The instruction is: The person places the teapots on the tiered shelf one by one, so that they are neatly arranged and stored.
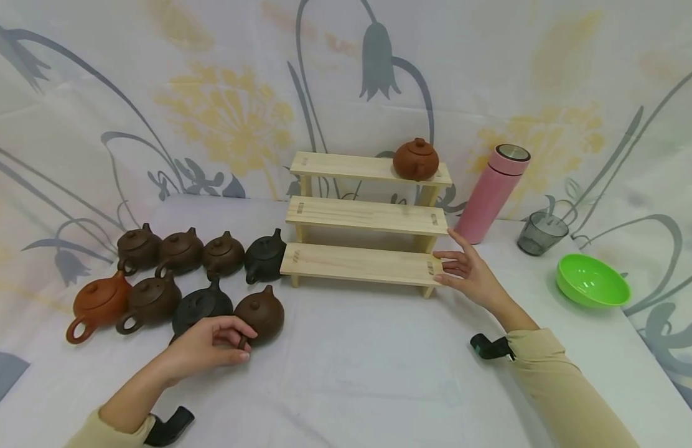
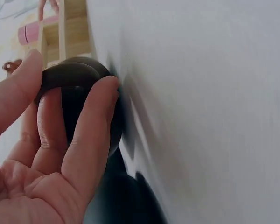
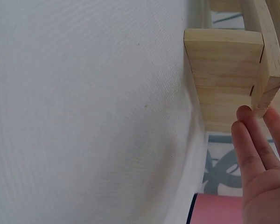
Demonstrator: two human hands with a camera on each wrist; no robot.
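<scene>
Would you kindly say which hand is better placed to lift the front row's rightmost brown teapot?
Probably the left hand: it pinches the handle of that teapot, while the right hand is away at the right end of the wooden stand.

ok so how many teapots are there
9. A reddish teapot on the top shelf. Left of the stand, back row: three brown teapots, black teapot. Front row, left to right: orange teapot, dark brown teapot, charcoal teapot, round brown teapot held by the left hand.

The held teapot [image 1: 265,317] is plain brown.
</scene>
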